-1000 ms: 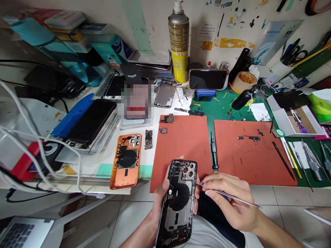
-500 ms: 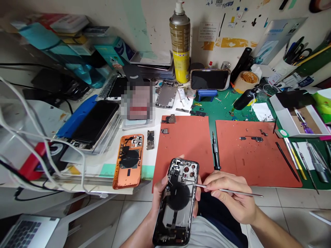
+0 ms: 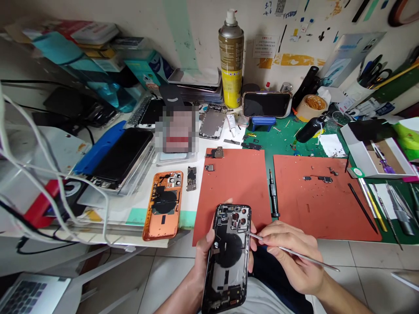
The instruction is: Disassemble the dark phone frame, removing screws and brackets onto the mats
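A black phone housing (image 3: 225, 270), its inside facing up, is gripped by my left hand (image 3: 204, 253) over my lap, thumb on the left edge and fingers round the right. Three camera openings show at its top and a round black coil lies mid-frame. Between the fingertips of my right hand (image 3: 293, 253) is a thin metal pry tool (image 3: 306, 259). Its tip reaches the housing's inside, just below the camera openings; whether it touches cannot be made out. The red mat (image 3: 232, 183) lies beyond, with small camera modules on it.
An orange phone housing (image 3: 163, 205) and a narrow circuit board (image 3: 191, 179) lie left of the mat. A black screwdriver (image 3: 273, 194) rests between the two mats. Small parts sit on the right red mat (image 3: 301, 209). Tweezers (image 3: 399, 209) lie far right. White cables (image 3: 104, 205) hang at left.
The pry tool now slants more steeply, its rear end lower, with its tip still near the camera area. The housing's lower end has shifted slightly right. The view has tilted a little.
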The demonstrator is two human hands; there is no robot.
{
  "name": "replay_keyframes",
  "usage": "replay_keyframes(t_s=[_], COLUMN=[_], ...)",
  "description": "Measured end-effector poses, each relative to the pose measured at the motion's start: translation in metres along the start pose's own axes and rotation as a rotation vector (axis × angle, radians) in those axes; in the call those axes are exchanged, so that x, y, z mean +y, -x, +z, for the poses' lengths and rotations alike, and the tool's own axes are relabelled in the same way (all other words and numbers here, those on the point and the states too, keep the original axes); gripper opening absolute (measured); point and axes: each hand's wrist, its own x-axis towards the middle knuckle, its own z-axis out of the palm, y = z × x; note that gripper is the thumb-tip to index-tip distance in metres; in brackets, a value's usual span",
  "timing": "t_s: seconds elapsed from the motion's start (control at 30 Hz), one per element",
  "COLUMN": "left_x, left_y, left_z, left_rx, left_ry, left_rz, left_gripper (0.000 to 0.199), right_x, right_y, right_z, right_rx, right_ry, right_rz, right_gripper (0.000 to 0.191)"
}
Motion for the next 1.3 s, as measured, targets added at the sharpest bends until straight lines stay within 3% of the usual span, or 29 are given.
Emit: replay_keyframes(t_s=[0.63, 1.0, 1.3], left_x=[-0.006, -0.002, 0.002], left_y=[0.004, 0.005, -0.002], left_z=[-0.006, -0.001, 0.001], left_rx=[-0.044, -0.043, -0.059], left_ry=[0.047, 0.053, 0.053], left_rz=[0.075, 0.083, 0.051], left_gripper=[0.088, 0.083, 0.074], right_x=[0.002, 0.001, -0.034], right_y=[0.002, 0.001, -0.013], right_z=[0.005, 0.009, 0.005], right_rx=[-0.128, -0.089, -0.131], right_ry=[0.233, 0.282, 0.607], right_rz=[-0.277, -0.326, -0.391], right_gripper=[0.033, 0.028, 0.021])
